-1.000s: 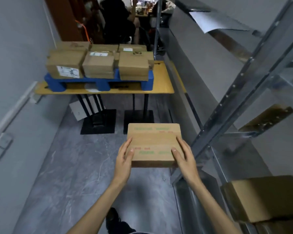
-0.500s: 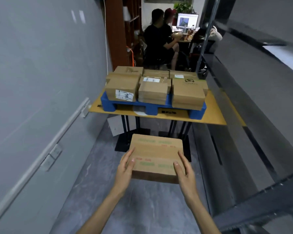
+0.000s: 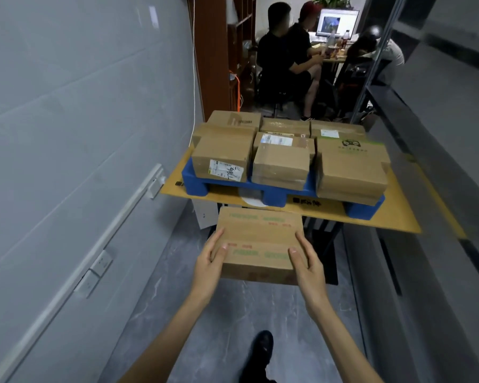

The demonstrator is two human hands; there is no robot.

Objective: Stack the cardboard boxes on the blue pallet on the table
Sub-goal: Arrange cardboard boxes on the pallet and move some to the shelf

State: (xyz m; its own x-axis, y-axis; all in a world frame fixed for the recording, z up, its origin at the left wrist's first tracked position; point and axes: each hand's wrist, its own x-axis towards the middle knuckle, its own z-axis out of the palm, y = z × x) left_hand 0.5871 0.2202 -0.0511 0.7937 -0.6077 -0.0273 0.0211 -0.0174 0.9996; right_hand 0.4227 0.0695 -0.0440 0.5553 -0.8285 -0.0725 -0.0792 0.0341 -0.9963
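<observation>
Left grip [image 3: 209, 261] and right grip [image 3: 306, 262] clamp a cardboard box [image 3: 260, 239] between them. Each thumb lies on the top face and the fingers wrap the short sides, left grip on the left end, right grip on the right end. The box is held flat in the air in front of the person, near side of the desk [image 3: 385, 219]. In the view its far edge meets the desk's near edge. Green and red print runs across its top.

On the desk sits the blue pallet [image 3: 277, 199], already loaded with a layer of cardboard boxes. In the near row, the left box [image 3: 221, 156] has a white label with handwriting on its near face. A taped box [image 3: 281, 164] sits in the middle, and a wider box [image 3: 351, 172] with green print is on the right, reaching past the pallet's near edge. More boxes [image 3: 285, 125] fill the far row, packed close together.

A grey wall with sockets [image 3: 101, 262] runs along the left. A dark shoe [image 3: 262, 346] shows on the grey floor at the near edge. Far beyond the desk, people [image 3: 285, 59] sit by a lit monitor [image 3: 336, 22].
</observation>
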